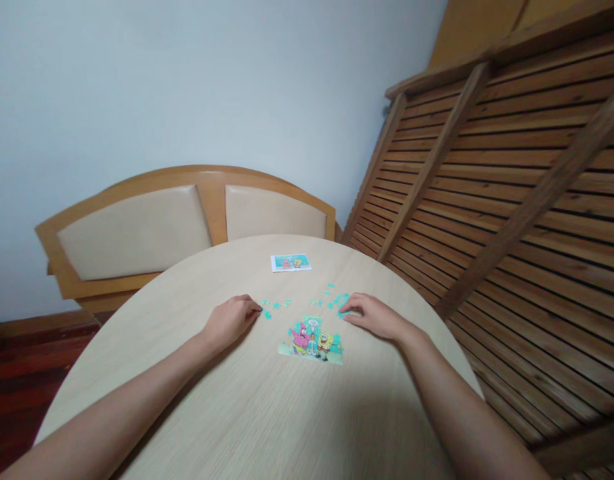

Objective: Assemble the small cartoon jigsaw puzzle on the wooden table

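A partly assembled jigsaw puzzle (311, 341) with cartoon figures lies on the table between my hands, its upper edge uneven. My left hand (235, 317) rests to its upper left, thumb and fingers closed at the tips on a small teal puzzle piece, mostly hidden by them. Beside those fingertips lie a few loose teal pieces (267, 315). On the other side, my right hand (377, 315) pinches a teal puzzle piece (341, 314) between thumb and forefinger, at the edge of a cluster of loose pieces (341, 299).
A reference picture card (291, 262) lies farther back on the round wooden table (211, 413). Behind the table stands a padded headboard (137, 230) against a pale wall. A slatted wooden panel (487, 200) leans close along the right side.
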The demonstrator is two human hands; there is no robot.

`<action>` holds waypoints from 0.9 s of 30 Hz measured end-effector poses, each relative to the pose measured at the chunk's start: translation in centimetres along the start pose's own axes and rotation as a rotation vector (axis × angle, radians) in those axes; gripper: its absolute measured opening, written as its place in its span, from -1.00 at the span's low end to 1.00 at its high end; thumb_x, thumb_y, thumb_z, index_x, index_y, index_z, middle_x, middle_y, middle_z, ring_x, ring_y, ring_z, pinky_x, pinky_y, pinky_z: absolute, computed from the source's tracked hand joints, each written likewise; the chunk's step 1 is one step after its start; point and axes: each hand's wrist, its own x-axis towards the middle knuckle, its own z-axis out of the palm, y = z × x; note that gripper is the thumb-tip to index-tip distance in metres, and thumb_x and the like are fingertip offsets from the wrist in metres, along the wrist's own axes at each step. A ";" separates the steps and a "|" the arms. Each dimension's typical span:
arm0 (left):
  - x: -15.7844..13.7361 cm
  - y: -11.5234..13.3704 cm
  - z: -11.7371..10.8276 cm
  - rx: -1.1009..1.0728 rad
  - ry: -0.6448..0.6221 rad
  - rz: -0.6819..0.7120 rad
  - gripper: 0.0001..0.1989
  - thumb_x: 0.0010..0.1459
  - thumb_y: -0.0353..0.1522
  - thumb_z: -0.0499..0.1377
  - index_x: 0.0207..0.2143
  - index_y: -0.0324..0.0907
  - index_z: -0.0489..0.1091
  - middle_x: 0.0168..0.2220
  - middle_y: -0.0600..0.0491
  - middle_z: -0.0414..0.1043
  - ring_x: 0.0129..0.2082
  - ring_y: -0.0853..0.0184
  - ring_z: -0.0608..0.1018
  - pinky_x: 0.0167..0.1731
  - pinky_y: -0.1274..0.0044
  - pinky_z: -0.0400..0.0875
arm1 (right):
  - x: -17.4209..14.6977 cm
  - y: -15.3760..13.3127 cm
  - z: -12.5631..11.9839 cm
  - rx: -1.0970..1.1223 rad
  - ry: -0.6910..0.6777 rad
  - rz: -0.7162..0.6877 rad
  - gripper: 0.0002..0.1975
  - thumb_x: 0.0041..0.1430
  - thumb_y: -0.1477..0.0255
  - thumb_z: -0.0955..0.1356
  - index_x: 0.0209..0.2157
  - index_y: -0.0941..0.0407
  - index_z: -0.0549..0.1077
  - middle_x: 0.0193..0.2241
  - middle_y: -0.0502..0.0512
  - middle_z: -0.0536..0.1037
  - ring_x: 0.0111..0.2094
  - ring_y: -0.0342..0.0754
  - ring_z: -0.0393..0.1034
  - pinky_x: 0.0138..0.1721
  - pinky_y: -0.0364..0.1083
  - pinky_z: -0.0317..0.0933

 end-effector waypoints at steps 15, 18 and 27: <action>0.9 2.1 2.1 -0.060 0.143 0.074 -0.75 0.32 -0.34 0.08 -0.09 -0.18 0.52 -0.12 -0.09 0.48 -0.11 0.17 0.48 -0.04 0.36 0.40 | -0.8 3.0 -0.6 0.059 0.139 0.185 -0.75 0.21 0.43 0.30 -0.15 0.16 0.57 -0.23 0.18 0.62 -0.23 0.02 0.49 -0.14 -0.01 0.35; 1.0 2.1 2.4 -0.087 0.171 0.098 -0.76 0.30 -0.31 0.12 -0.08 -0.16 0.51 -0.07 -0.09 0.47 -0.06 0.16 0.47 0.01 0.34 0.39 | -1.0 4.1 -0.7 -0.026 0.223 0.206 -0.76 0.19 0.45 0.33 -0.15 0.15 0.58 -0.16 0.21 0.61 -0.13 0.06 0.48 -0.02 0.03 0.32; 1.1 1.9 2.8 -0.144 0.126 0.035 -0.64 0.31 -0.22 0.09 0.04 -0.20 0.47 0.11 -0.12 0.43 0.11 0.11 0.46 0.15 0.27 0.35 | -0.6 4.0 -0.4 -0.032 0.167 0.112 -0.77 0.21 0.43 0.33 -0.18 0.14 0.61 -0.16 0.21 0.61 -0.10 0.09 0.48 0.04 0.06 0.30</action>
